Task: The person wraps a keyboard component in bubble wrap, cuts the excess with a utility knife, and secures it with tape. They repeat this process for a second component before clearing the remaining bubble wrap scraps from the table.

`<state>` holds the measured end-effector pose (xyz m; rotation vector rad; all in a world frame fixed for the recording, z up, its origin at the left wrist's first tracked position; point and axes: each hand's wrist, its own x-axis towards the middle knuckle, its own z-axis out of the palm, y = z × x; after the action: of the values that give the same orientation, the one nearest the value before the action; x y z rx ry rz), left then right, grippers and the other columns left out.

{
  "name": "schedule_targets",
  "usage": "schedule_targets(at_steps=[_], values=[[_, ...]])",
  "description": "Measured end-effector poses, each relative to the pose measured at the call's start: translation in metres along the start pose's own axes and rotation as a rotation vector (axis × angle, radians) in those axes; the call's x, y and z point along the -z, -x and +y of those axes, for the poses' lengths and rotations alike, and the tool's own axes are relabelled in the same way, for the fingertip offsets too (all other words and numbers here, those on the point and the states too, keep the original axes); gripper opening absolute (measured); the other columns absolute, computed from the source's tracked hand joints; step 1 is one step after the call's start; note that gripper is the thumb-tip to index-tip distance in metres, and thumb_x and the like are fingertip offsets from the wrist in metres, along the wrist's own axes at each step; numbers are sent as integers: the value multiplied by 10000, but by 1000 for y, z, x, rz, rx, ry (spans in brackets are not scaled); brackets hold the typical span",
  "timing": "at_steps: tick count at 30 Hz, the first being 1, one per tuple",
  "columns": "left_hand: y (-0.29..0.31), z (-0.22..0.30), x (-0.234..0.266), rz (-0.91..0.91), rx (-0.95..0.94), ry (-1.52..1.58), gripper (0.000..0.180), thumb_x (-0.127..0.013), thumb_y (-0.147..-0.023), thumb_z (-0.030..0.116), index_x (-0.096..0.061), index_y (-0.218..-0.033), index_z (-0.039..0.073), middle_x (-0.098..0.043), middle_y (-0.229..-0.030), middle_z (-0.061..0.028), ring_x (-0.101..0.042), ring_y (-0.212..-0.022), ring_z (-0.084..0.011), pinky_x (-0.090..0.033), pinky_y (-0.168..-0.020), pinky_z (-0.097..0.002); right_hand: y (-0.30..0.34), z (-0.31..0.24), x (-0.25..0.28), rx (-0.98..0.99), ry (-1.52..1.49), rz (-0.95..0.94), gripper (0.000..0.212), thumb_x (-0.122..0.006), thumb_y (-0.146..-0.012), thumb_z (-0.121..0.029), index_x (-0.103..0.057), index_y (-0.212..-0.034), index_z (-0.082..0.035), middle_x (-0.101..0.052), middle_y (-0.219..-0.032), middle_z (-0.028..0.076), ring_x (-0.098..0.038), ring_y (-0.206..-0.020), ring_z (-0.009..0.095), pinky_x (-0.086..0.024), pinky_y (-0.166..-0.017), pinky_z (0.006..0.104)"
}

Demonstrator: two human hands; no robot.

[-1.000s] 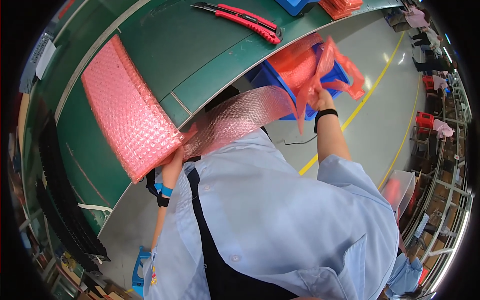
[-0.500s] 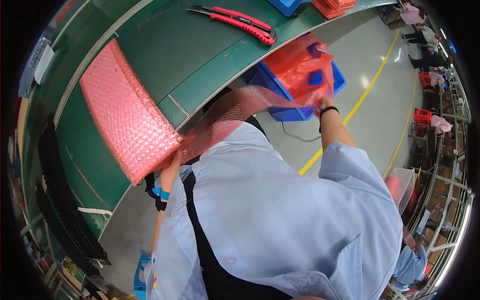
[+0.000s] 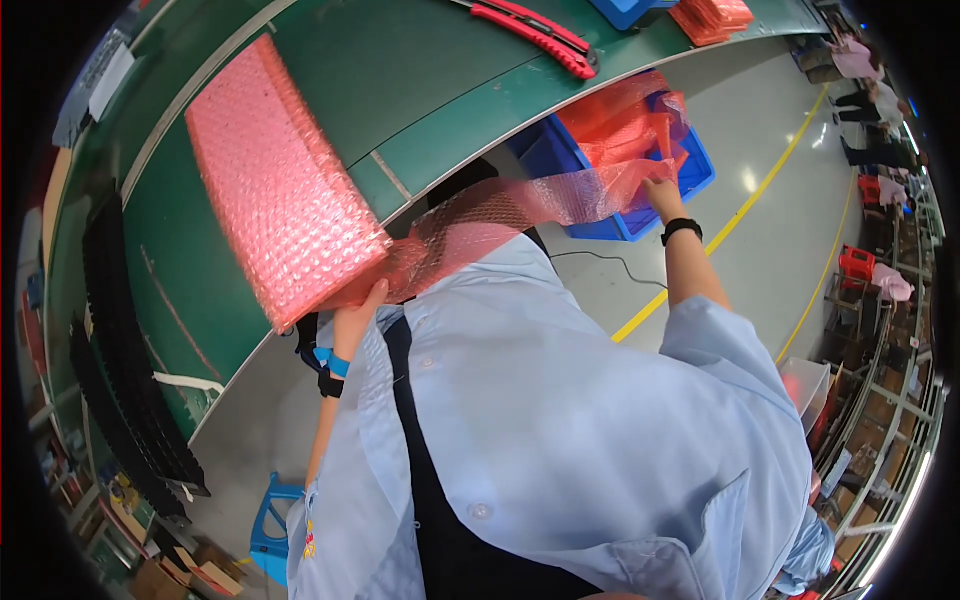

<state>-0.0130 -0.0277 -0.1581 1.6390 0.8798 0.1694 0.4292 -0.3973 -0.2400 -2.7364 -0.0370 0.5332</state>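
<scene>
A thick pink bubble-wrap bundle lies at a slant on the green bench, its near end jutting over the edge. My left hand grips that near end from below, thumb showing and the other fingers mostly hidden. From the same end a long, see-through bubble-wrap strip stretches right across the front of my body. The strip's far part is pinched in my closed right hand, beside the rim of a blue bin. Crumpled red bubble wrap fills the bin.
On the green bench lies a red utility knife. A blue tray and a stack of red packets sit at its far edge. Black toothed strips lie at left. A blue stool stands below; people work at far right.
The view has shifted, so the bench and bin appear farther right. The strip between my hands, earlier arched and blurred, now runs flatter and sharper. Both hands keep their hold.
</scene>
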Motion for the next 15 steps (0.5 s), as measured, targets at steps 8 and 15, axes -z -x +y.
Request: schedule_targets(at_steps=[8,15], values=[[13,22,-9,-85,-123,219,261,-639,-885,165,-600,-1089,7,-633,-1024,-56,-569,-917,-166,-445,-836,-292,176,-214,6,891,-360,-560,395,-649,-859,-305,-625,-1086,18,-667,-1029,148,-621,-988,239,-468,-867,315],[29,17,-11,-178,-148,436,268,-610,-913,178,-596,-1127,16,-628,-1040,-32,-551,-962,-99,-460,-837,-279,251,-287,19,1256,-92,-553,483,-743,-756,-303,-600,-1102,2,-624,-1015,151,-592,-955,307,-469,-800,354]])
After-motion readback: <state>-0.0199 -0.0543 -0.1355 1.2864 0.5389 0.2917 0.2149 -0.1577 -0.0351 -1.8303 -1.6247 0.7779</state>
